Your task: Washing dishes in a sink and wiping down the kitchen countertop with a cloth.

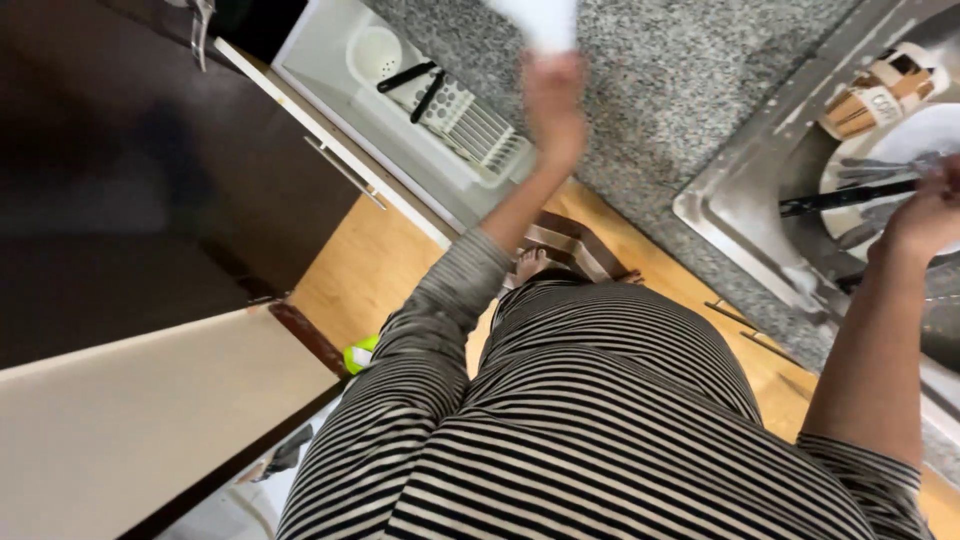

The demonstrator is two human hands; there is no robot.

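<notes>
My left hand [553, 105] is stretched out over the speckled grey counter [650, 90], gripping a white object [540, 20] that is blurred and cut by the top edge. It hovers near a white dish rack [400, 100]. My right hand [925, 215] is over the steel sink [740, 200] at the right edge, next to a black-handled utensil [845, 198] lying across a white plate [900, 150]. Whether that hand grips anything is not clear. A striped sleeve covers each upper arm.
The dish rack holds black-handled utensils [415, 85] in a white cup. A brown and white patterned mug [880, 95] lies in the sink. Dark cabinets with metal handles [345, 172] run at left. An open pale cabinet door [150, 420] juts out at lower left over the wooden floor [370, 270].
</notes>
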